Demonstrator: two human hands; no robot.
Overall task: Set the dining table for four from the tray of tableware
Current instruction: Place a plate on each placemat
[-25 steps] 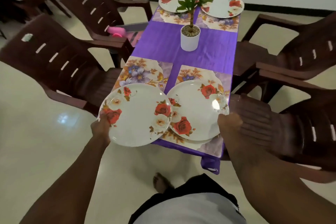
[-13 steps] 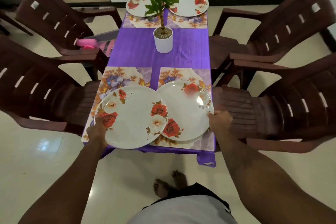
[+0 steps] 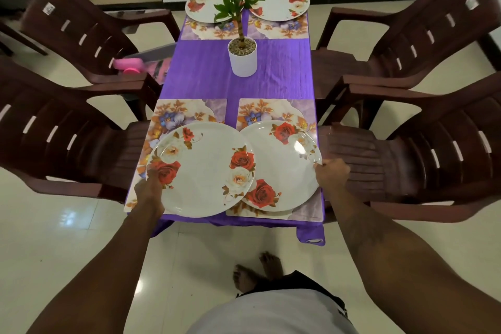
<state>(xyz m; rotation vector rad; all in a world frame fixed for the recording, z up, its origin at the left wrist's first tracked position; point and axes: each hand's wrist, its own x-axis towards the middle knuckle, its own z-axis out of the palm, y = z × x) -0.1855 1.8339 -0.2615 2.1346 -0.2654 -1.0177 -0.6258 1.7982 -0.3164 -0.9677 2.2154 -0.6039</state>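
My left hand (image 3: 150, 192) grips the near left rim of a white plate with red roses (image 3: 200, 171), held over the near left floral placemat (image 3: 176, 114). Its right edge overlaps a second rose plate (image 3: 282, 168), whose right rim my right hand (image 3: 332, 175) pinches over the near right placemat (image 3: 268, 110). Whether either plate touches its mat I cannot tell. At the far end two more rose plates (image 3: 202, 7) (image 3: 282, 3) lie on their own mats.
A purple cloth (image 3: 282, 70) covers the narrow table. A potted plant in a white pot (image 3: 242, 58) stands at its middle. Brown plastic chairs flank it, two left (image 3: 54, 127) and two right (image 3: 423, 149). A pink object (image 3: 127, 65) lies on the far left chair.
Both plates have come forward and down over the near placemats, the left one shifting from off the table's corner to above its mat. My view has moved closer over the table.
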